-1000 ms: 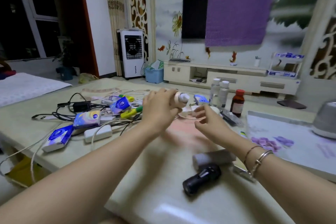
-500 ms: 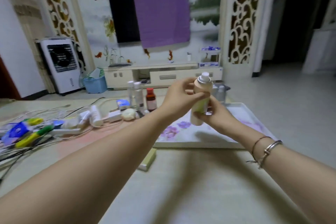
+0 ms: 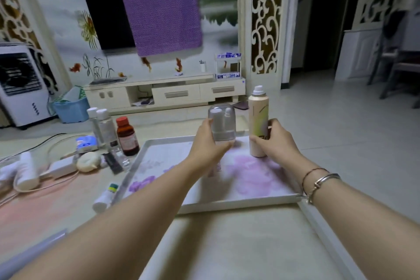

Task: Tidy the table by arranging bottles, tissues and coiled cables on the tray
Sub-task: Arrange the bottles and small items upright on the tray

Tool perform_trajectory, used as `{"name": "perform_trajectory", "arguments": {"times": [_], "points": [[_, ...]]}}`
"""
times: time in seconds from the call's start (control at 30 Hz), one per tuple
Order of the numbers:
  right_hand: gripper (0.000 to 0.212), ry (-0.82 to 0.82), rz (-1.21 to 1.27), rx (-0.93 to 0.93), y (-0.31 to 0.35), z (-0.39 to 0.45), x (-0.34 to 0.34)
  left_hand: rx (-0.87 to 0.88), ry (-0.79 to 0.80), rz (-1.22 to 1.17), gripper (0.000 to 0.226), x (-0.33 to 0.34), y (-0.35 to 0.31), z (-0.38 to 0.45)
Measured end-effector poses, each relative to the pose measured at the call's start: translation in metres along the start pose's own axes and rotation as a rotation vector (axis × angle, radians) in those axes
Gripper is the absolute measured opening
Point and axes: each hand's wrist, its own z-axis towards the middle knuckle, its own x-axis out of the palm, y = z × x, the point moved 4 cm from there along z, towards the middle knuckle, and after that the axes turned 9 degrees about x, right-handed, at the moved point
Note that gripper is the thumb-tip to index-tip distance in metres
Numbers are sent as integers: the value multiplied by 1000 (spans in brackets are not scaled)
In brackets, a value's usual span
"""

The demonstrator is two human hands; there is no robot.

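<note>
Table [image 3: 227, 245], near edge: bare w/ pale cloth. Small white tube [image 3: 105, 198] lying just L of tray. Tray [image 3: 238, 203], floral, mid-table. L hand [image 3: 208, 145]: fingers curled round clear-capped bottle [image 3: 222, 124], upright over tray's far part; base hidden, can't tell if resting. R hand [image 3: 276, 141]: grips tall spray can [image 3: 258, 120], upright at tray's far R corner. Further L, off tray: brown bottle [image 3: 126, 136], two clear bottles [image 3: 103, 126], tissue pack [image 3: 86, 143], white cables [image 3: 45, 179].

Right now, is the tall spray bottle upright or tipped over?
Upright: the tall spray bottle stands nozzle-up on the tray, gripped by the right hand.
</note>
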Motion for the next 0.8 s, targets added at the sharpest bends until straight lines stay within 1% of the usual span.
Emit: {"name": "perform_trajectory", "arguments": {"times": [0.1, 0.3, 0.37, 0.47, 0.53, 0.67, 0.8], "points": [[35, -7, 3, -26, -3, 18, 5, -25, -56, -12, 70, 8, 16, 15], [39, -32, 1, -38, -5, 45, 17, -94, -162, 14, 94, 25, 46, 33], [41, -32, 8, -29, -7, 50, 20, -96, -197, 38, 92, 30, 51, 35], [43, -26, 13, -33, -7, 55, 22, -111, -266, 95, 78, 32, 55, 39], [42, -16, 21, -44, -8, 56, 23, -133, -281, 158, 73, 31, 57, 41], [40, -4, 9, -71, -7, 57, 28, -140, -316, 244, 72, 33, 58, 42], [40, -5, -32, -43, -7, 55, 30, -167, -356, 292, 71, 31, 60, 41]]}}
